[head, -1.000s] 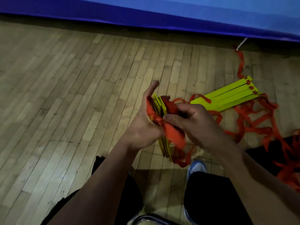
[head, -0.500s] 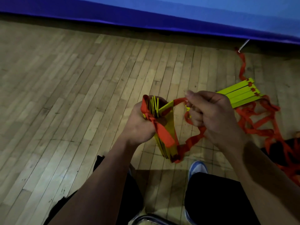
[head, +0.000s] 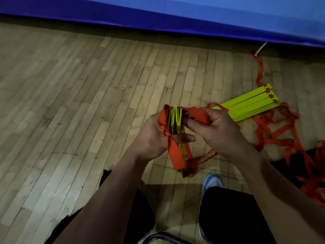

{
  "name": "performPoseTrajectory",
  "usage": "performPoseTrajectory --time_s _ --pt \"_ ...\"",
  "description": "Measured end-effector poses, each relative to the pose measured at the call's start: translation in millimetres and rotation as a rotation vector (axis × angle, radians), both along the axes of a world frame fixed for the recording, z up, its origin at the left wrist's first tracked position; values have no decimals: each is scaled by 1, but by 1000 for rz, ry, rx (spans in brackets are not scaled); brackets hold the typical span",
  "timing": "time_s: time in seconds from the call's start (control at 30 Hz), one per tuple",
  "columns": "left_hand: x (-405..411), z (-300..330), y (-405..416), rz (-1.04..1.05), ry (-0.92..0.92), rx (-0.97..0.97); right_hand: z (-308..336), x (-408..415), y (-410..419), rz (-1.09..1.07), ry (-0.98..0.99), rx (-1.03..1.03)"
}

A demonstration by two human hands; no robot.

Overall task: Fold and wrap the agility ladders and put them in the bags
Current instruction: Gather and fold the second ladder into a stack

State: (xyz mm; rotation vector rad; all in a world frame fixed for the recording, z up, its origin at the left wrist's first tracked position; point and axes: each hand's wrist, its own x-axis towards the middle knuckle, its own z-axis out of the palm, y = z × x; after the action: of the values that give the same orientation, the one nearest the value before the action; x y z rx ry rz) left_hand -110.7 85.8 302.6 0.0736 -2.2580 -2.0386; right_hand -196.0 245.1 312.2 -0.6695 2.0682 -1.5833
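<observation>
Gripping stacked rungs [head: 175, 118] is the left hand [head: 151, 136]; right hand [head: 214, 127] is pinching orange strap [head: 197, 114]; slack risks unwinding.

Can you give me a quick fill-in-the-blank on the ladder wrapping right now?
1. The left hand grips a bundle of ____ rungs.
2. The right hand pinches an ____ strap.
3. A second ladder lies on the wooden ____.
4. Along the top runs a ____ mat.

Missing words: yellow; orange; floor; blue
</observation>
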Motion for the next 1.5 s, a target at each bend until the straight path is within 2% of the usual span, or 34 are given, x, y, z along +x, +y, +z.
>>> performPoseTrajectory --time_s 0.13,0.27,0.43,0.57,0.63,0.8,0.93,1.03,1.13,1.27,1.37,1.43,1.5 --pt "0 3 4 2 32 -136 -1 0 -1 -27 -63 19" --pt "3 6 6 62 -6 -168 6 -6 -1 -276 -368 -158" --pt "1 8 5 -3 -50 -132 11 -2 -2 -149 -414 -220" --pt "2 2 0 28 -68 -94 12 -10 2 -222 -529 -416" --pt "3 2 -1 65 -64 -107 14 -11 4 -195 -580 -443" --pt "2 -2 -4 135 -24 -89 12 -12 4 -134 -524 -402" --pt "3 -4 -7 16 -22 2 11 -2 0 -146 -371 -391" --pt "3 -6 -1 -26 -40 -9 12 3 -4 -222 -293 -384" --pt "1 -8 6 42 -14 6 12 6 -5 -237 -57 -192" --pt "3 -5 8 194 36 -132 8 6 -4 -339 331 44" --pt "4 -3 8 182 26 -147 4 12 -8 -361 552 90" --pt "4 -5 10 88 25 -55 2 17 -11 -356 550 73" --pt "4 -9 14 13 22 36 3 17 -10 -269 408 50"
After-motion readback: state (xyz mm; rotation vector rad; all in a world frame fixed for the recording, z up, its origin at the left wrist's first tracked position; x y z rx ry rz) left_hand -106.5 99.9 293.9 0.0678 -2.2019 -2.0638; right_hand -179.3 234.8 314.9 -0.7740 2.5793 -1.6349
